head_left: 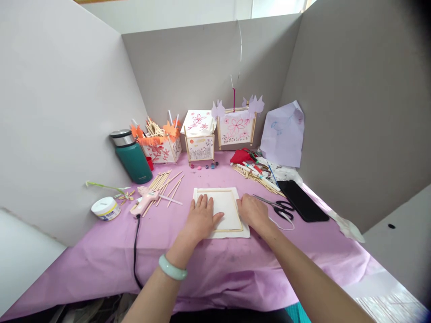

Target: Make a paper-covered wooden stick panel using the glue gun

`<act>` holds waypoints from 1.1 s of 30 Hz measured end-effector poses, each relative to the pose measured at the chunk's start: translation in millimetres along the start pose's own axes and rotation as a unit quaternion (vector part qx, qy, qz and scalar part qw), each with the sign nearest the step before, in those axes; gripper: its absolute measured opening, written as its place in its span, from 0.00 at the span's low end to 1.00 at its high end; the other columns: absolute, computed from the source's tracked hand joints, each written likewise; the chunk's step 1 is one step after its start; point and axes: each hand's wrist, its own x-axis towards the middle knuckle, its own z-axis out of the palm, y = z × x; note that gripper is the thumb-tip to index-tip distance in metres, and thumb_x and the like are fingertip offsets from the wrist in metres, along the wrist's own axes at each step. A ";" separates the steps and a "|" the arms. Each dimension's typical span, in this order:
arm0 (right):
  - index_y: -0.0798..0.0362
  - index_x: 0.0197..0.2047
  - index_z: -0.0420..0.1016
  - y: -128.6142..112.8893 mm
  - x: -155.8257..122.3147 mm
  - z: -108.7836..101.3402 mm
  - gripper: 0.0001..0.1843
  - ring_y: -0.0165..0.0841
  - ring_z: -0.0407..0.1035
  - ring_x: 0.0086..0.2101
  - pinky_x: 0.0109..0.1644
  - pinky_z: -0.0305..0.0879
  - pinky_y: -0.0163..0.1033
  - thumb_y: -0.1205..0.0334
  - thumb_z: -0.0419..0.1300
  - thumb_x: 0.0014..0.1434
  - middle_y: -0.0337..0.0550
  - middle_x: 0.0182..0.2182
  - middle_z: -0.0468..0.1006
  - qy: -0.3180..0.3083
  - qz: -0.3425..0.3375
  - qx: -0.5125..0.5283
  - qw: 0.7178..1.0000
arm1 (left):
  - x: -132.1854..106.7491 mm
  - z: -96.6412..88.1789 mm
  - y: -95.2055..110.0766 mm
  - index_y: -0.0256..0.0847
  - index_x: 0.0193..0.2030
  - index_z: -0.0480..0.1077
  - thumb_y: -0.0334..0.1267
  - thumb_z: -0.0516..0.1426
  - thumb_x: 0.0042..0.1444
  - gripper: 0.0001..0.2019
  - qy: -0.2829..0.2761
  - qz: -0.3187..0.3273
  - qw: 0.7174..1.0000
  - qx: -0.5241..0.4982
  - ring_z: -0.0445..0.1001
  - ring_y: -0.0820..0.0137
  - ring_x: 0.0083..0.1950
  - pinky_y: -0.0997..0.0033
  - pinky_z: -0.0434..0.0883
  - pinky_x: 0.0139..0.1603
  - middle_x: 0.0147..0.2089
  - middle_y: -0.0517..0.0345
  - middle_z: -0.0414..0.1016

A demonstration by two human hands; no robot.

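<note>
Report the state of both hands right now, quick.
Left hand: open, flat on the white paper inside the wooden frame, holding nothing.
Right hand: open, resting on the frame's right edge, holding nothing.

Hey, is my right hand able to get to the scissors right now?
Probably yes: the right hand rests on the white paper, and the scissors lie just beside it with nothing between.

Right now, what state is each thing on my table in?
stick frame: lying flat on the paper
left hand: open, flat over its left side
right hand: open, flat on its right edge
scissors: closed, lying flat
phone: screen dark
flask: upright, capped
glue gun: lying down, cord attached
</note>
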 end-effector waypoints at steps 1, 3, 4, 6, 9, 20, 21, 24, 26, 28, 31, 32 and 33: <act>0.59 0.43 0.73 -0.8 2.1 0.7 0.20 0.43 0.74 0.41 0.41 0.65 0.41 0.56 0.45 0.64 0.57 0.38 0.78 0.005 0.001 0.000 1.000 | 0.9 -0.5 -1.4 0.28 0.67 0.52 0.55 0.40 0.64 0.35 0.002 -0.004 1.000 0.002 0.44 0.51 0.71 0.45 0.49 0.67 0.70 0.34 0.48; 0.59 0.43 0.73 -2.8 5.1 2.6 0.19 0.43 0.74 0.41 0.41 0.65 0.41 0.57 0.46 0.64 0.57 0.38 0.78 0.014 0.002 -0.002 1.000 | 3.5 -1.4 -4.3 0.27 0.67 0.51 0.56 0.40 0.64 0.35 -0.006 -0.016 1.000 0.006 0.44 0.50 0.71 0.45 0.50 0.66 0.70 0.32 0.46; 0.59 0.43 0.72 -3.7 5.9 3.9 0.18 0.42 0.74 0.40 0.41 0.65 0.40 0.58 0.46 0.64 0.58 0.38 0.78 0.018 0.002 -0.003 1.000 | 4.9 -1.5 -5.8 0.26 0.67 0.50 0.56 0.41 0.64 0.36 -0.015 -0.021 1.000 0.008 0.43 0.50 0.71 0.45 0.51 0.66 0.70 0.31 0.45; 0.60 0.44 0.72 -5.0 5.8 6.6 0.16 0.41 0.74 0.41 0.42 0.65 0.40 0.60 0.46 0.64 0.58 0.38 0.78 0.025 0.000 -0.006 1.000 | 7.3 -0.2 -8.4 0.26 0.68 0.49 0.56 0.40 0.63 0.36 -0.031 -0.026 0.999 0.011 0.42 0.49 0.71 0.46 0.50 0.66 0.70 0.30 0.44; 0.61 0.46 0.70 -5.0 3.5 9.9 0.16 0.41 0.73 0.42 0.43 0.64 0.39 0.63 0.45 0.65 0.60 0.39 0.77 0.033 -0.005 -0.011 0.999 | 8.6 4.1 -10.6 0.28 0.68 0.49 0.57 0.39 0.63 0.36 -0.030 -0.028 0.999 0.014 0.41 0.49 0.71 0.46 0.49 0.67 0.70 0.31 0.43; 0.61 0.45 0.71 -7.9 12.6 6.0 0.19 0.43 0.74 0.41 0.42 0.65 0.40 0.57 0.45 0.66 0.60 0.39 0.77 0.025 -0.018 -0.010 0.999 | 8.6 11.7 -12.1 0.29 0.68 0.51 0.58 0.38 0.63 0.37 -0.004 -0.030 0.999 0.016 0.43 0.50 0.71 0.47 0.50 0.66 0.70 0.33 0.45; 0.61 0.45 0.71 -8.4 13.7 6.6 0.18 0.42 0.73 0.42 0.42 0.65 0.40 0.59 0.45 0.66 0.60 0.39 0.77 0.023 -0.019 -0.010 1.000 | 8.8 12.0 -12.2 0.29 0.68 0.51 0.58 0.38 0.63 0.37 -0.003 -0.030 0.999 0.016 0.43 0.50 0.71 0.46 0.50 0.66 0.70 0.33 0.45; 0.62 0.47 0.70 -8.3 16.6 8.2 0.17 0.42 0.73 0.43 0.44 0.65 0.40 0.61 0.45 0.66 0.61 0.42 0.76 0.020 -0.017 -0.008 1.000 | 9.2 13.3 -12.5 0.29 0.68 0.51 0.58 0.38 0.63 0.37 0.002 -0.027 0.999 0.017 0.43 0.50 0.71 0.47 0.50 0.66 0.70 0.32 0.44; 0.62 0.47 0.70 -8.5 20.0 7.8 0.18 0.43 0.73 0.43 0.43 0.65 0.41 0.62 0.43 0.66 0.61 0.41 0.76 0.014 -0.012 -0.004 1.000 | 9.2 14.2 -12.9 0.28 0.68 0.51 0.57 0.38 0.63 0.37 0.005 -0.025 1.000 0.017 0.43 0.49 0.71 0.47 0.49 0.66 0.70 0.31 0.45; 0.62 0.47 0.70 -10.4 25.7 6.4 0.20 0.42 0.73 0.43 0.43 0.65 0.41 0.60 0.42 0.67 0.60 0.40 0.77 0.007 -0.009 0.002 1.000 | 9.1 14.9 -12.9 0.29 0.68 0.51 0.57 0.38 0.63 0.36 0.005 -0.026 1.000 0.014 0.43 0.49 0.71 0.47 0.49 0.66 0.70 0.31 0.45; 0.61 0.48 0.69 -15.6 36.0 4.7 0.22 0.42 0.73 0.44 0.44 0.65 0.41 0.55 0.42 0.67 0.61 0.41 0.76 0.008 -0.006 0.011 1.000 | 8.9 13.4 -11.8 0.29 0.68 0.51 0.58 0.38 0.63 0.36 0.001 -0.031 0.999 0.013 0.43 0.50 0.71 0.46 0.49 0.66 0.70 0.32 0.45; 0.61 0.49 0.69 -17.2 38.9 4.7 0.22 0.42 0.72 0.45 0.44 0.65 0.40 0.54 0.42 0.67 0.61 0.42 0.76 0.010 -0.004 0.013 1.000 | 9.0 12.0 -11.2 0.29 0.68 0.51 0.58 0.38 0.63 0.36 -0.002 -0.031 0.999 0.014 0.43 0.50 0.71 0.46 0.50 0.66 0.70 0.32 0.44; 0.61 0.49 0.69 -18.4 41.1 5.0 0.22 0.42 0.72 0.45 0.44 0.65 0.40 0.55 0.43 0.67 0.61 0.42 0.76 0.012 -0.002 0.014 1.000 | 9.4 10.2 -10.7 0.29 0.68 0.51 0.58 0.38 0.63 0.36 -0.008 -0.030 0.999 0.014 0.43 0.49 0.71 0.45 0.50 0.66 0.70 0.32 0.45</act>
